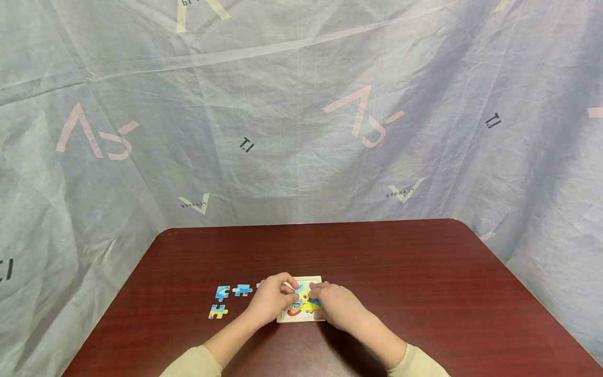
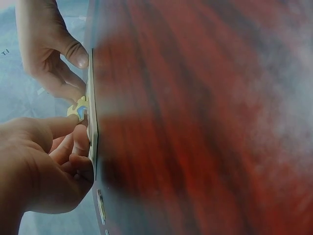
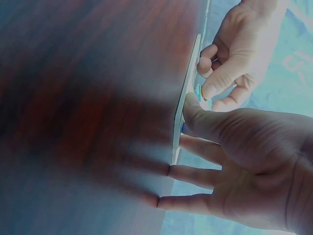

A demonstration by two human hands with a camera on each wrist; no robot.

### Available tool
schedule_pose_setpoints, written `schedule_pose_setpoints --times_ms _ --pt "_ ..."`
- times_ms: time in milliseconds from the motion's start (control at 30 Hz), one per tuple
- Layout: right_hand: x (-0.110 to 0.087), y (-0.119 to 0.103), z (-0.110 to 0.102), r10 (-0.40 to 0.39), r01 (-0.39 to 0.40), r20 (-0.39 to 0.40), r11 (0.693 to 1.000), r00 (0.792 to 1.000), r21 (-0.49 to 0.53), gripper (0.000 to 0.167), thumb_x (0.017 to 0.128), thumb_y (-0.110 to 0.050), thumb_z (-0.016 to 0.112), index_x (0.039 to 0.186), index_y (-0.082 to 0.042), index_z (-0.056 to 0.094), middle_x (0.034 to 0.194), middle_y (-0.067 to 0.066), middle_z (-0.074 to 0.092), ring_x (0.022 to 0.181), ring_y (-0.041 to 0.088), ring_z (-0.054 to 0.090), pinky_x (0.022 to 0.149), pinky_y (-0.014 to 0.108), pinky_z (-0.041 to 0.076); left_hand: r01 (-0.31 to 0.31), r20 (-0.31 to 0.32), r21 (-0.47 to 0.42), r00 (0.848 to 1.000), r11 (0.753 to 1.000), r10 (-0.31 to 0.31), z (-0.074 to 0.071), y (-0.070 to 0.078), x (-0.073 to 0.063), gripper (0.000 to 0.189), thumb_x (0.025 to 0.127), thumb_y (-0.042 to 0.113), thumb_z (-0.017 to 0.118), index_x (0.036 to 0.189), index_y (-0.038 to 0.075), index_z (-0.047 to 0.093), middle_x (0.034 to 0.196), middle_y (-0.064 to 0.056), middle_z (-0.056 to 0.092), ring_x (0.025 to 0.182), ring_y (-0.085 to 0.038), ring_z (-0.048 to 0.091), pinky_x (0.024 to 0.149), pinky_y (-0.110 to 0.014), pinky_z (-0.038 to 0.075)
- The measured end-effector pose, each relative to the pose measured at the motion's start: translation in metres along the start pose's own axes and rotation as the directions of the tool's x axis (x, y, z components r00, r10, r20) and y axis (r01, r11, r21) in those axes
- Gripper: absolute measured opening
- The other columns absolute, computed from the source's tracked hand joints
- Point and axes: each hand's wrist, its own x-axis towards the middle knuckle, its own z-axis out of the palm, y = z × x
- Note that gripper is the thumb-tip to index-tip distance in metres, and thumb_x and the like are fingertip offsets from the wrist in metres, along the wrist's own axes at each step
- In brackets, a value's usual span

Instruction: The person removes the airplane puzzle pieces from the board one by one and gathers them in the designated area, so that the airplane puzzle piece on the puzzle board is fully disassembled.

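sleeves (image 1: 193, 363) lie nearest the camera. beyond, at left, three loose pieces (image 1: 222, 292) and a fourth, mostly hidden, seem left to place. the left hand (image 1: 269, 299) pinches a yellow-and-blue piece (image 2: 73, 111) at the tray (image 1: 301, 319), which already holds part of the picture. the right hand (image 1: 343, 306) rests its thumb there, fingers straight. rightward, the tabletop (image 1: 447, 293) gives wide room before its edge.
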Motion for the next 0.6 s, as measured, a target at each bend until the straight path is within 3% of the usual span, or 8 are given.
schedule_pose_setpoints --times_ms 367,600 --pt "-0.0003 0.0002 0.0002 -0.005 0.005 -0.007 1.000 1.000 0.000 0.033 0.076 -0.021 0.089 0.105 -0.012 0.076 0.128 0.010 0.068 0.111 0.031 0.067 0.082 0.040 0.057 0.003 -0.016 -0.067 1.000 0.998 -0.004 -0.0004 -0.0031 0.0015 0.013 0.088 0.004 0.076 0.095 0.006 0.065 0.078 -0.003 0.071 0.057 -0.016 0.059 0.054 -0.029 0.049" --pt "-0.0004 -0.0003 0.0008 -0.009 0.009 -0.019 1.000 1.000 0.001 0.033 0.075 -0.021 0.090 0.103 -0.012 0.076 0.127 0.010 0.068 0.110 0.031 0.068 0.080 0.040 0.058 0.017 -0.039 -0.089 0.999 0.996 -0.020 -0.0029 -0.0036 0.0003 0.012 0.089 0.006 0.076 0.096 0.006 0.065 0.080 -0.003 0.072 0.057 -0.020 0.062 0.056 -0.031 0.052"
